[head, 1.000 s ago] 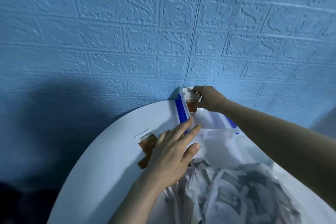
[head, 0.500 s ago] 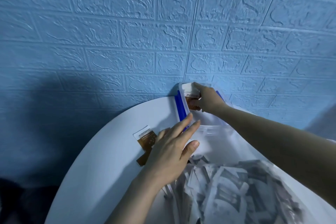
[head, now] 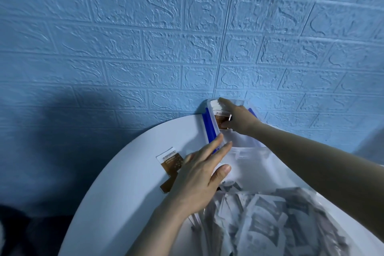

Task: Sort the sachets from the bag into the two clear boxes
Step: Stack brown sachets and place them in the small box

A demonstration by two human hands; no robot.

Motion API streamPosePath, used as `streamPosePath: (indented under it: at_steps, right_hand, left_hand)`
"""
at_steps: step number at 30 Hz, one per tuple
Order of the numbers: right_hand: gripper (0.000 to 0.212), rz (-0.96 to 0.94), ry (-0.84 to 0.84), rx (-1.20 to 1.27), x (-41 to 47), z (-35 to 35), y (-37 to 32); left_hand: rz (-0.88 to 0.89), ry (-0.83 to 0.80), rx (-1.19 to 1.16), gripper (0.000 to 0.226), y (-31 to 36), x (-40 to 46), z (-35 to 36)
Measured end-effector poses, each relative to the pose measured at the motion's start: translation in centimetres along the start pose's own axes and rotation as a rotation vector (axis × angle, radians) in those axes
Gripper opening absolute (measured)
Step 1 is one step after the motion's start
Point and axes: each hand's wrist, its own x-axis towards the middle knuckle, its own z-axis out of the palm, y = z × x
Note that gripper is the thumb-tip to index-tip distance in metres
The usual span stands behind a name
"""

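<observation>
Fingers (head: 225, 125) of the right hand (head: 239, 119) curl round a brown-and-white sachet (head: 221, 116), holding it upright inside the far clear box (head: 209, 110), among other sachets standing on edge at that box's 12 o'clock end against the blue brick-pattern wall (head: 145, 48). The box has a blue clip (head: 208, 129) along its 9 o'clock side. The left hand (head: 197, 181) lies flat with fingers straight and spread, holding nothing; its fingertips touch the blue clip and the rim where the far box meets the near clear box (head: 249, 164). At 9 o'clock of that hand two loose sachets (head: 171, 160) lie on the white round table (head: 116, 193), partly under the hand's edge. At 5 o'clock of the left hand the clear bag (head: 280, 224) holds a heap of grey-and-white sachets.
</observation>
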Motion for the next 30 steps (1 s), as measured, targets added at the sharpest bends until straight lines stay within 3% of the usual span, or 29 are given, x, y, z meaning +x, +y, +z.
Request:
streamPosePath:
  at_steps: [6,10,17,22,26,30]
  right_hand:
    - [0.088,-0.002,0.013,-0.031,-1.8,-2.2,-0.3]
    - [0.085,-0.04,0.068,-0.023,-5.0,-6.0,-1.7]
    - [0.072,-0.212,0.155,0.216,-18.4,-11.1,-5.0]
    - [0.065,-0.249,0.2,0.282,-30.8,-9.7,-5.9]
    - [0.065,-0.165,0.266,0.39,-38.2,-6.4,-5.4]
    - [0.047,-0.069,0.39,0.402,-43.0,-2.2,-3.9]
  left_hand:
    - [0.003,0.022,-0.048,0.06,0.2,0.0,-0.4]
    - [0.013,0.137,-0.09,0.058,1.2,-0.7,-1.8]
    - [0.075,0.234,0.042,0.058,5.3,-6.1,-4.7]
    - [0.063,0.335,0.021,0.042,7.9,-13.2,-3.1]
    - [0.057,0.425,0.046,0.036,9.9,-17.9,-0.7]
    - [0.103,0.53,0.065,0.031,11.7,-21.1,2.1]
